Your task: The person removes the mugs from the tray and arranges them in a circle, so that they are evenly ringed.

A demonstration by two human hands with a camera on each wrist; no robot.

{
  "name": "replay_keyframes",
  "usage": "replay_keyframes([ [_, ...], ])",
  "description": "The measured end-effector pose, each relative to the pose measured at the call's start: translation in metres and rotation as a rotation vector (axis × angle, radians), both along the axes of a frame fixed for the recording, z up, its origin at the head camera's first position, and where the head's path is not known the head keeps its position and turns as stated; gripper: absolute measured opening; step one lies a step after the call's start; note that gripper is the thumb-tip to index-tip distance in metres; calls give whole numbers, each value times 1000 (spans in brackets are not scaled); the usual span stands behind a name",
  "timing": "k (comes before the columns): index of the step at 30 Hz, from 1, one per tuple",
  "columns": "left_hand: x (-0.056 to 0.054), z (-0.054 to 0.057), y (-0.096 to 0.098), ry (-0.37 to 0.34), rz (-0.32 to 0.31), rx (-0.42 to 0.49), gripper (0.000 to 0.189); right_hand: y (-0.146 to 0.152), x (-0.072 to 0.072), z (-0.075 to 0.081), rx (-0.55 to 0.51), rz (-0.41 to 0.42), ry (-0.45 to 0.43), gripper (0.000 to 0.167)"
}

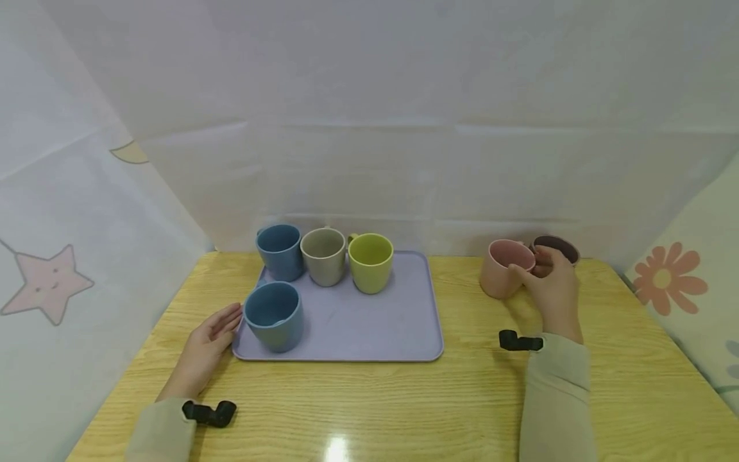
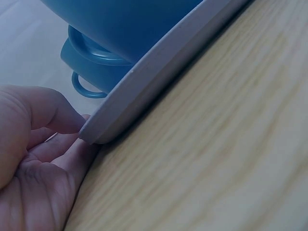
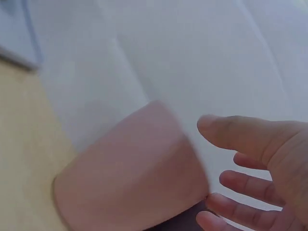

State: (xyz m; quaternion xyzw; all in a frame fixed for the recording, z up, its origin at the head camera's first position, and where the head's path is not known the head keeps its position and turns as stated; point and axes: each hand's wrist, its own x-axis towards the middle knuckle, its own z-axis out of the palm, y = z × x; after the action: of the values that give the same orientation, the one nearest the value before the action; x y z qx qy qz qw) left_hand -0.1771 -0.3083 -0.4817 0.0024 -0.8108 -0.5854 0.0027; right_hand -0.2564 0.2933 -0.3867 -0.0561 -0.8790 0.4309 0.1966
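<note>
At the lilac tray's (image 1: 369, 340) left edge is my left hand (image 1: 202, 343), its fingertips touching the rim, also seen in the left wrist view. Just inside that rim stands a blue mug (image 1: 274, 321). Behind it a second blue mug (image 1: 280, 253), a beige mug (image 1: 324, 256) and a yellow-green mug (image 1: 371, 264) form a row. On the right, my right hand (image 1: 553, 292) reaches over a pink mug (image 1: 501, 276), thumb and fingers apart near its rim. A dark brown mug (image 1: 568, 250) stands beside it, partly hidden by the hand.
A wooden table (image 1: 398, 410) carries the tray and the two mugs on the right. White cloth (image 1: 358, 128) hangs right behind the table's back edge. Printed cloths with a star (image 1: 49, 282) and a flower (image 1: 670, 276) flank the sides.
</note>
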Motion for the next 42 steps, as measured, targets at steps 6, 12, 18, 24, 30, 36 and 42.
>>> replay_keyframes([
  [6, 0, 0, -2, 2, 5, -1, 55, -15, 4, 14, 41, 45, 112, 53],
  [12, 0, -1, -3, 18, 2, 6, 55, -44, -1, 15, 110, 170, 215, 32],
  [18, -1, 1, -2, 7, 5, 2, 55, -73, -9, 9, 109, 282, 242, 27],
  [24, -2, 6, -1, 8, -3, -2, 55, -97, -8, 6, 79, 375, 235, 28],
  [30, -2, 6, -1, 29, -13, 3, 55, -125, -6, 5, -3, 473, 216, 32],
  [36, -1, 4, -1, 31, -13, 8, 55, -153, -1, -2, -113, 477, 155, 39],
  [42, 1, 0, 0, 23, -18, 19, 55, -176, 2, -22, -201, 455, 65, 58],
])
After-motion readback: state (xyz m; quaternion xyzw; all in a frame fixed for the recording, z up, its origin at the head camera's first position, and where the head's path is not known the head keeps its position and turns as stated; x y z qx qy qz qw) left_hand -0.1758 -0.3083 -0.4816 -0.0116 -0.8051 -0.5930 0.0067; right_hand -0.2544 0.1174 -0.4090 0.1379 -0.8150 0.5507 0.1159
